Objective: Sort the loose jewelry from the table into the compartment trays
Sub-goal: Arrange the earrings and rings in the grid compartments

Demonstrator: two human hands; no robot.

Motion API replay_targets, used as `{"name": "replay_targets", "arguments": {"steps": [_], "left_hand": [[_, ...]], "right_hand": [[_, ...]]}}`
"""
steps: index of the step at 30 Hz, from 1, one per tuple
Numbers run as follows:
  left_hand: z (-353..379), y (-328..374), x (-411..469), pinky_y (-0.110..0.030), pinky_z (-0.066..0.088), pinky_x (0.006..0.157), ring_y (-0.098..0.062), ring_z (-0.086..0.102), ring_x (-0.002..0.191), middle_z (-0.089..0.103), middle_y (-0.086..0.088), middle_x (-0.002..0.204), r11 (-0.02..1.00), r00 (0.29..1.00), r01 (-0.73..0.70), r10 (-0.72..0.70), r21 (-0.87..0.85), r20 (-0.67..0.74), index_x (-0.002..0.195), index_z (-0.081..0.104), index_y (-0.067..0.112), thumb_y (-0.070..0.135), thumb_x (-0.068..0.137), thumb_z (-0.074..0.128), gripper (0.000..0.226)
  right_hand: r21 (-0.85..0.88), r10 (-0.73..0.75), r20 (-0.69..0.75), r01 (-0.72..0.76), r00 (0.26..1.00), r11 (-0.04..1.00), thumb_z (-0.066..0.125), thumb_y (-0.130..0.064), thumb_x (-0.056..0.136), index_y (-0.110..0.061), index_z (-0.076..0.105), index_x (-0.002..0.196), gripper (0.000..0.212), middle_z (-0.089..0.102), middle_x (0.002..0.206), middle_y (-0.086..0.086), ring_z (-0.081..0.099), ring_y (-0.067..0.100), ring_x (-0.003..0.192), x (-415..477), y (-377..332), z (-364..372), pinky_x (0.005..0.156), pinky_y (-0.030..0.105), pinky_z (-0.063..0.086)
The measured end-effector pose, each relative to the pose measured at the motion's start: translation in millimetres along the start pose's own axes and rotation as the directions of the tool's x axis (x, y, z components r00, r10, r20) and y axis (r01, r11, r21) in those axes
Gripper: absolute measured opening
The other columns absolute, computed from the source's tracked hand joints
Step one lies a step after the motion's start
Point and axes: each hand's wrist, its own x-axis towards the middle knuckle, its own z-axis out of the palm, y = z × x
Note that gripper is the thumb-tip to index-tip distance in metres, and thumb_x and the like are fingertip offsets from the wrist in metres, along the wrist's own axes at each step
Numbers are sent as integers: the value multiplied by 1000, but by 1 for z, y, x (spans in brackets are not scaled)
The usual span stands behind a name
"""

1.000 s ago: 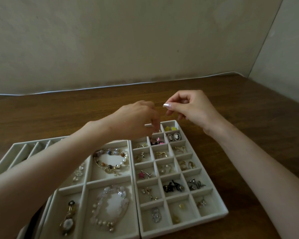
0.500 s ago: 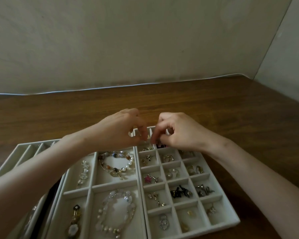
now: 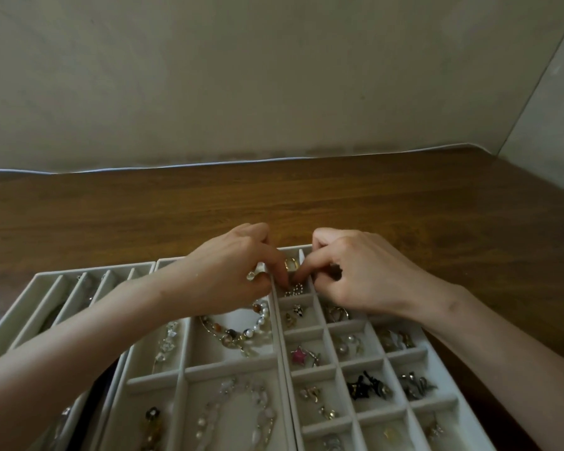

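Observation:
My left hand (image 3: 228, 275) and my right hand (image 3: 365, 275) meet fingertip to fingertip over a far compartment in the left column of the small-compartment tray (image 3: 362, 362). Between the fingertips sits a small silver beaded piece (image 3: 295, 289), low in that compartment; both hands seem to pinch it, though the fingers hide the contact. A gold ring (image 3: 290, 263) lies in the compartment just beyond. Other cells hold a pink star (image 3: 298, 355), black pieces (image 3: 367, 387) and several small earrings.
A middle tray (image 3: 228, 369) holds a pearl-and-stone bracelet (image 3: 241, 330) under my left wrist and more bracelets nearer me. A tray of long slots (image 3: 66, 288) lies at the left. The brown wooden table (image 3: 306, 203) runs back to a pale wall.
Both hands came down from above the tray's far end and toward me, into the far left compartment. The view has tilted so the trays sit lower in frame.

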Motion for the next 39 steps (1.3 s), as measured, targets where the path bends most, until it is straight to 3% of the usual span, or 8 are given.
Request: {"name": "replay_targets", "arguments": {"steps": [5, 12, 17, 29, 33, 36, 39], "left_hand": [[3, -1, -3, -21, 40, 74, 3, 37, 90, 40, 16, 91, 999, 999, -29, 31, 44, -33, 95, 67, 37, 17, 85, 53, 25], [-1, 0, -4, -14, 35, 66, 3, 37, 90, 42, 16, 92, 997, 994, -70, 73, 35, -77, 91, 67, 36, 13, 82, 56, 27], [1, 3, -5, -14, 34, 69, -1, 35, 94, 38, 15, 99, 994, 997, -75, 77, 77, -12, 97, 68, 36, 14, 84, 53, 29], [0, 2, -4, -11, 33, 70, 1, 31, 91, 36, 17, 100, 992, 997, -76, 76, 100, 1, 99, 68, 35, 15, 87, 51, 29], [0, -1, -5, -12, 33, 68, 1, 34, 89, 40, 16, 97, 994, 995, -90, 93, 63, -48, 92, 69, 35, 12, 84, 53, 30], [1, -3, -5, -11, 31, 64, 3, 32, 86, 42, 17, 95, 993, 988, -106, 111, 50, -107, 88, 70, 35, 15, 81, 50, 29], [4, -3, -3, -10, 29, 65, 1, 30, 86, 40, 16, 97, 990, 991, -99, 106, 96, -76, 92, 71, 33, 17, 83, 48, 30]], "right_hand": [[-32, -20, -18, 19, 1000, 999, 52, -24, 91, -35, 69, 107, 25, 48, 84, -9, 47, 5, 70, -1, -1, 1, 56, 15, 27], [18, -38, -80, 39, 996, 999, 55, -18, 88, -33, 71, 88, 23, 47, 76, -11, 48, 7, 67, -3, 0, -5, 55, 16, 30], [-6, -45, 1, 45, 999, 999, 52, -20, 89, -33, 70, 89, 22, 45, 81, -10, 46, 6, 72, -3, -3, -4, 58, 16, 29], [-37, -59, -28, 58, 998, 998, 51, -19, 89, -33, 71, 93, 25, 45, 82, -9, 46, 7, 71, -3, -8, -3, 57, 15, 27], [-6, -47, -97, 47, 994, 999, 53, -17, 88, -30, 71, 88, 22, 46, 78, -11, 47, 6, 67, -3, -6, -5, 56, 14, 29], [-12, -52, -41, 51, 998, 999, 54, -19, 88, -30, 71, 85, 21, 45, 79, -10, 45, 5, 69, -3, -6, -5, 58, 15, 29], [-22, -53, -4, 53, 999, 998, 51, -20, 89, -30, 71, 88, 22, 45, 82, -9, 46, 5, 71, -4, -8, -5, 59, 16, 27]]}}
